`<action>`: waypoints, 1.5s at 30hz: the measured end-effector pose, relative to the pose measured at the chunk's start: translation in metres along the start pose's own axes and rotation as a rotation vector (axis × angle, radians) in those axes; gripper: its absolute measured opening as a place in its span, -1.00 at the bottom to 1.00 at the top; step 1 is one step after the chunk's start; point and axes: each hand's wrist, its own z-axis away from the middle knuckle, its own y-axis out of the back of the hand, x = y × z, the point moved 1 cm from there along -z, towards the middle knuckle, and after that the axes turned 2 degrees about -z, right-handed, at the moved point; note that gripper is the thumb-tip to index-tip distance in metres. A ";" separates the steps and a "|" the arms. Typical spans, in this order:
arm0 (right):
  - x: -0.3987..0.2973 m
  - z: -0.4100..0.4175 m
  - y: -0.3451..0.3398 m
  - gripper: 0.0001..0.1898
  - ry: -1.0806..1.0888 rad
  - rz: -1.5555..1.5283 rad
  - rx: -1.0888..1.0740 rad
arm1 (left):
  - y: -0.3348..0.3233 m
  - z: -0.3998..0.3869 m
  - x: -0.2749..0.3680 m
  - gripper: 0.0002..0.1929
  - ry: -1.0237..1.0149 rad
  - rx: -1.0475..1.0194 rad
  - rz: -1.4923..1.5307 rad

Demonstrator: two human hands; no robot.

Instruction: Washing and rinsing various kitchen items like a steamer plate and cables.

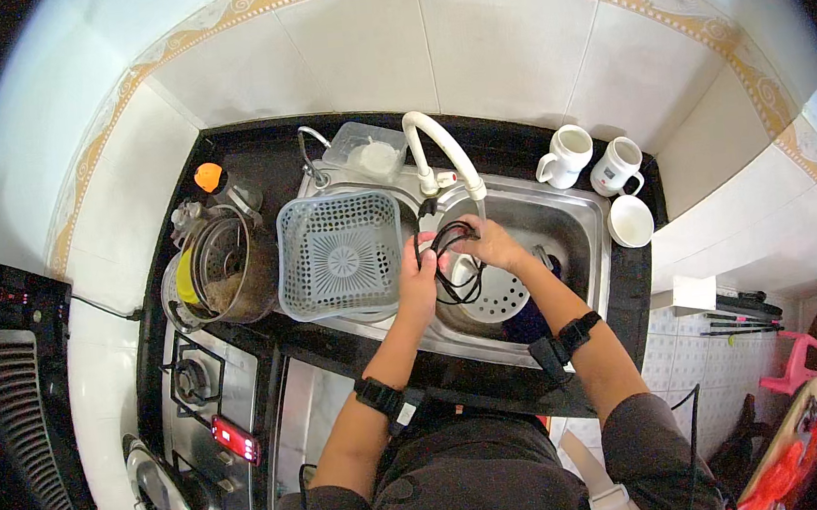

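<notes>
My left hand (421, 272) and my right hand (488, 244) both grip a coiled black cable (459, 294) above the right sink basin. A dark plug-like end lies by the foot of the white faucet (438, 136). Water appears to run from the spout beside my right hand. Below the coil, a white perforated round plate (503, 298) lies in the steel basin (566, 226), with a dark blue item partly hidden by my right forearm. A grey-blue plastic basket (343, 304) rests over the left basin.
Two white mugs (564, 157) and a white bowl (630, 221) stand right of the sink. Behind the basket is a clear plastic container (363, 150). A glass-lidded pot (228, 271) stands to the left, above a gas stove (236, 365) bearing a lit phone (235, 439). A pot lid (171, 501) leans nearby.
</notes>
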 end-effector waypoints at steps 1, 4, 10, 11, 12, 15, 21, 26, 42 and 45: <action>-0.002 0.000 0.001 -0.67 0.001 -0.001 -0.004 | 0.001 0.000 0.001 -0.76 0.010 0.056 0.091; -0.004 -0.002 0.010 -0.83 -0.105 -0.007 -0.006 | -0.001 0.000 0.005 -0.85 0.026 0.157 0.360; 0.003 0.000 0.012 -0.76 -0.133 -0.338 0.062 | -0.013 -0.018 0.001 -0.89 -0.083 0.221 0.575; 0.008 0.003 0.012 -0.76 -0.133 -0.336 0.058 | -0.014 -0.020 -0.001 -0.89 -0.114 0.223 0.587; 0.008 0.007 0.012 -0.73 -0.194 -0.383 0.132 | -0.013 -0.022 -0.005 -0.89 -0.144 0.197 0.591; 0.012 0.008 0.012 -0.69 -0.286 -0.364 0.210 | -0.015 -0.025 -0.013 -0.88 -0.096 0.223 0.597; 0.020 -0.001 0.015 -0.72 -0.004 -0.039 0.550 | -0.032 -0.024 -0.020 -0.68 0.043 0.161 0.606; 0.011 -0.008 0.021 -0.69 -0.029 0.115 0.523 | -0.038 -0.027 -0.024 -0.63 0.102 0.125 0.391; 0.040 0.023 -0.050 -0.70 -0.387 -1.263 0.478 | -0.049 -0.013 -0.041 -0.75 -0.155 0.250 0.477; 0.045 0.019 -0.040 -0.96 -0.337 -1.392 0.453 | -0.050 0.001 -0.037 -0.76 -0.072 0.212 0.432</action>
